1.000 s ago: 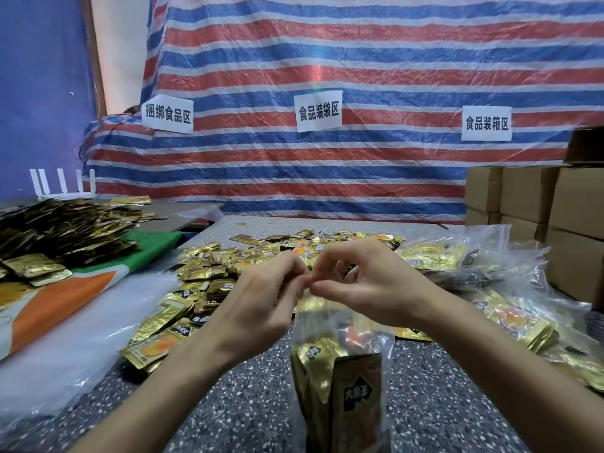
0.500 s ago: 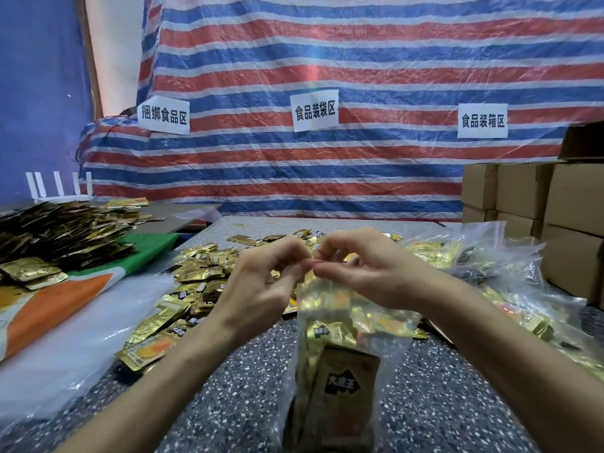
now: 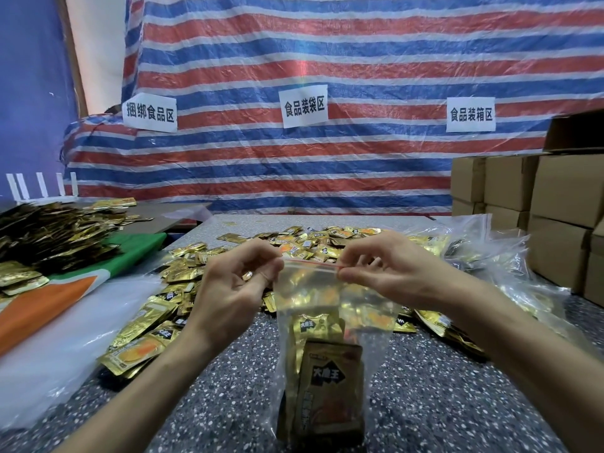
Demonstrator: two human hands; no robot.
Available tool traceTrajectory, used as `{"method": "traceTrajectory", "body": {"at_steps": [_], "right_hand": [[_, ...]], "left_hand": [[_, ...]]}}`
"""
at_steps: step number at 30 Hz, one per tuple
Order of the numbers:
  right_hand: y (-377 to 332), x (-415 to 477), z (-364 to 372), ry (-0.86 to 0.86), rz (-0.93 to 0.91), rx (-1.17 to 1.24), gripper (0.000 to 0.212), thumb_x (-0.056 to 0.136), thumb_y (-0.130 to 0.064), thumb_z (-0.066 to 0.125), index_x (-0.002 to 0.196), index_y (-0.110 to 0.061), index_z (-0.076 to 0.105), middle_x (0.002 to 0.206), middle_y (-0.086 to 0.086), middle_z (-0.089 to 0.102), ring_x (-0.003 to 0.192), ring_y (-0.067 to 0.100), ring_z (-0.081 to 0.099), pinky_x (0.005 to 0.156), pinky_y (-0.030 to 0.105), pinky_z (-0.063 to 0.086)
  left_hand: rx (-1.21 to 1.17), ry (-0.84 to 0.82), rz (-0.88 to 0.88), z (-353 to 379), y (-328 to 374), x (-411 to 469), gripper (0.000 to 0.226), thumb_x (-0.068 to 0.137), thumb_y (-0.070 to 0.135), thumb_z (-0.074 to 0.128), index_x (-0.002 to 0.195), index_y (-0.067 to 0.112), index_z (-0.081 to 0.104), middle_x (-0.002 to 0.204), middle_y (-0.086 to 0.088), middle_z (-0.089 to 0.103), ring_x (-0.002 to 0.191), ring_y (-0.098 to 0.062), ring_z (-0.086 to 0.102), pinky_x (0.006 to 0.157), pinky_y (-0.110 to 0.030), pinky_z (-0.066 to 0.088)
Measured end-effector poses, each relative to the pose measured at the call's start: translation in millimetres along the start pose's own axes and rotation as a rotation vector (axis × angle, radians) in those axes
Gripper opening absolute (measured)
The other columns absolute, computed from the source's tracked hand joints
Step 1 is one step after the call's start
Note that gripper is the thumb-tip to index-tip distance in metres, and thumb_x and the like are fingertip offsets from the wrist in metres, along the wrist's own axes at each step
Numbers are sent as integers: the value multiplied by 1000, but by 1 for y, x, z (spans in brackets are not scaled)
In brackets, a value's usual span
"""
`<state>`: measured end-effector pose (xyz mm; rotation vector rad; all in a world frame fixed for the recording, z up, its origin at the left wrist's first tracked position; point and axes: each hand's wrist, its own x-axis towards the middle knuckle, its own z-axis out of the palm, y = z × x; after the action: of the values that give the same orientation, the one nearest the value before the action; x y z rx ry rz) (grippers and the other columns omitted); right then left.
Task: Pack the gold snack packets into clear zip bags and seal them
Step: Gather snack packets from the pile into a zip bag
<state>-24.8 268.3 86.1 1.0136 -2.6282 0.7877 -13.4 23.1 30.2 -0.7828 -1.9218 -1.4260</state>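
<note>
The clear zip bag (image 3: 330,305) is hanging upright from both sets of fingers. It is loaded with gold snack packets (image 3: 330,384), which are sitting low in it, well below the fingers. Its red-lined zip strip (image 3: 310,263) is being held taut and nearly level between them. The left hand (image 3: 228,289) is pinching the strip's left end with its fingers (image 3: 273,268). The right hand (image 3: 392,273) is pinching the right end between thumb and forefinger.

Change noted: a second ago the two pinches were sitting together at the middle of the bag mouth. They are now standing apart at opposite corners, with the strip showing as one straight line.

Judgement: the closing pass is running outward from the centre and is nearing completion, but the seal itself cannot be confirmed from here. Whether the bag's bottom is resting on the worktop (image 3: 212,403) cannot be told.

Loose packets (image 3: 183,282) are lying beyond and to the left of the fingers. Filled bags (image 3: 490,256) are lying to their right, with cardboard boxes (image 3: 562,197) further right.
</note>
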Motion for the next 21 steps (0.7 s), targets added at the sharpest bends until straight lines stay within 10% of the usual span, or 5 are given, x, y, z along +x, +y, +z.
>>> {"method": "traceTrajectory", "body": {"at_steps": [6, 14, 21], "right_hand": [[13, -10, -9, 18, 7, 48, 17, 91, -30, 70, 76, -38, 70, 81, -7, 70, 76, 11, 60, 66, 24, 47], [36, -23, -16, 59, 66, 79, 16, 90, -24, 71, 78, -33, 72, 82, -3, 70, 75, 11, 62, 65, 30, 49], [57, -36, -20, 100, 123, 195, 14, 81, -34, 73, 80, -21, 76, 81, -11, 70, 71, 5, 62, 63, 26, 52]], "left_hand": [[4, 59, 0, -1, -6, -1, 13, 88, 18, 63, 81, 27, 69, 80, -2, 67, 75, -27, 62, 68, -58, 52], [-36, 77, -60, -3, -14, -3, 14, 86, 17, 63, 79, 27, 69, 75, 1, 66, 70, -10, 59, 61, -17, 47], [-33, 88, -83, -4, -21, -4, 10, 86, 20, 64, 79, 25, 70, 75, 0, 67, 71, -10, 60, 62, -16, 47]]}}
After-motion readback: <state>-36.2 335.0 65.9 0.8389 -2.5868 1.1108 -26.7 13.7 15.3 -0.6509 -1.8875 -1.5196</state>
